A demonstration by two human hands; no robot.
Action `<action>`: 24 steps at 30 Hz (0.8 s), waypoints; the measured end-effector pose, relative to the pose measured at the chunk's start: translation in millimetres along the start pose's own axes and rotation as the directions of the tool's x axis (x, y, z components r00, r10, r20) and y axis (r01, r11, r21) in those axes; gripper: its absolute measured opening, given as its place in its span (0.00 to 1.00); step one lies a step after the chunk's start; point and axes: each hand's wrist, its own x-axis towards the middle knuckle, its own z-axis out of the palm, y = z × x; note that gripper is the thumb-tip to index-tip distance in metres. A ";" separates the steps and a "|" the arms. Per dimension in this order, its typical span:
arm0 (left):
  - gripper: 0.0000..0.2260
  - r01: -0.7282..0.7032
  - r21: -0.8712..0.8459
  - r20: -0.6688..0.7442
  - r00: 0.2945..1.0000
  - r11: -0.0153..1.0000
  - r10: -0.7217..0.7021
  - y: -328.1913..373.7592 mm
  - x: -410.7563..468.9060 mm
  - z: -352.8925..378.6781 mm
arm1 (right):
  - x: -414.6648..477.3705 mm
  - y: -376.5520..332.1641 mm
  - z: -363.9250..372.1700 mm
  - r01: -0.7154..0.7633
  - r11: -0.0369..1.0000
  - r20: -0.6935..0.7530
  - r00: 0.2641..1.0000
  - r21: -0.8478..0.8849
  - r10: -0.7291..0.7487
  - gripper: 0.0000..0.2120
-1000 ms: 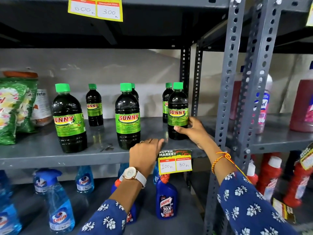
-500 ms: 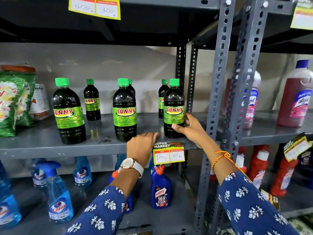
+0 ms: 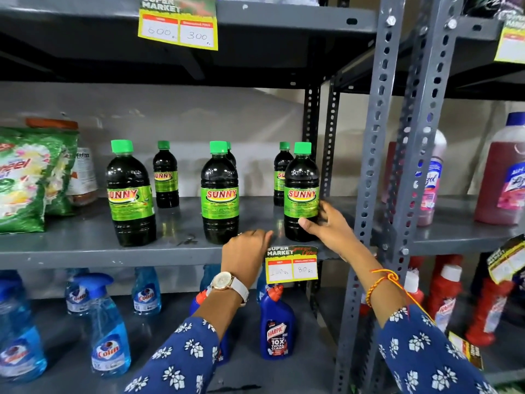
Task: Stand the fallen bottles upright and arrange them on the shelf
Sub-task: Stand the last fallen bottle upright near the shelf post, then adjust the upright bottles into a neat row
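Observation:
Several dark bottles with green caps and green SUNNY labels stand upright on the grey middle shelf. The front row has a left bottle, a middle bottle and a right bottle. Smaller-looking ones stand behind, at the back left and back right. My right hand wraps its thumb and fingers around the lower part of the right front bottle. My left hand rests curled on the shelf's front edge, holding nothing.
Green detergent bags lie at the shelf's left end. Slotted grey uprights stand right of the bottles. Blue spray bottles and a Harpic bottle stand on the shelf below. Red cleaner bottles fill the neighbouring rack. A price tag hangs beneath my hands.
The view has drifted slightly. My right hand stays on the right front bottle and my left hand stays on the shelf edge. The bottles have not visibly shifted.

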 end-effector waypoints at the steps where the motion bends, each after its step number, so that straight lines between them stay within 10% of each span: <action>1: 0.16 -0.011 -0.071 -0.014 1.000 0.997 0.010 -0.3 -1.5 -2.6 | -2.1 0.9 -0.5 0.013 1.000 -0.004 1.000 0.004 -0.013 0.28; 8: 0.13 -0.101 -0.183 -0.519 0.855 0.978 -0.009 -58.5 -17.0 -52.3 | -24.8 -37.9 53.9 0.506 0.857 -0.465 0.740 -0.091 -0.486 0.35; 16: 0.44 0.581 -0.120 -0.358 0.731 0.805 -0.581 -162.3 -19.4 -85.4 | -5.3 -60.6 166.4 0.031 0.987 -0.168 0.984 -0.158 -0.058 0.58; 24: 0.40 0.558 -0.171 -0.228 0.780 0.812 -0.583 -184.2 -36.2 -59.8 | -8.2 -46.5 191.4 -0.051 0.852 -0.358 0.919 -0.522 -0.164 0.42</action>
